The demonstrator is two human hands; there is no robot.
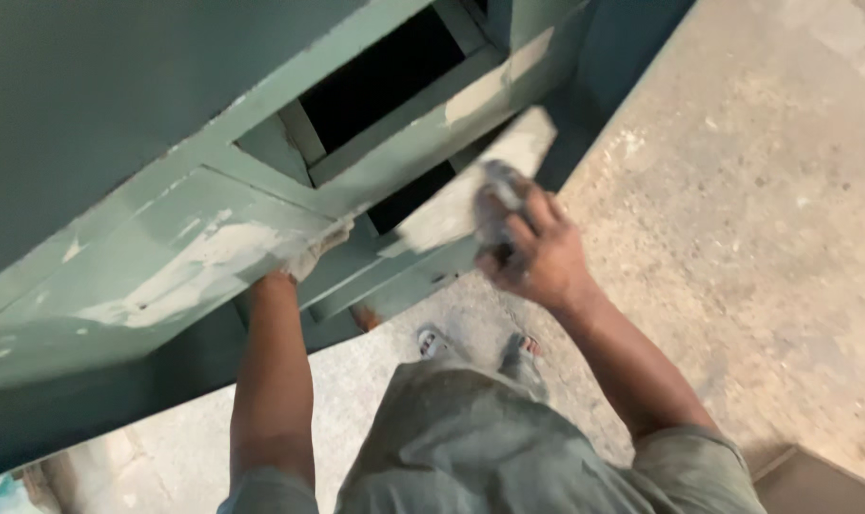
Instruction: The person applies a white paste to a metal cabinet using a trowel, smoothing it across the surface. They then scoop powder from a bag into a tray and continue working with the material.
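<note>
A green-painted metal cabinet frame [166, 228] with white filler patches fills the left and top of the head view. My left hand [311, 255], dusted white, reaches up and presses against the underside edge of the frame, mostly hidden behind it. My right hand [532, 249] is closed around a grey dusty pad or wad of sanding material [497, 205], held against a white-patched green bar [471, 195] of the frame. Motion blur softens the right hand.
Dark openings [385, 71] show inside the frame. Bare concrete floor [737, 190] spreads to the right. My feet in sandals [432, 341] stand below the frame. A brown board corner [813, 481] lies at the bottom right.
</note>
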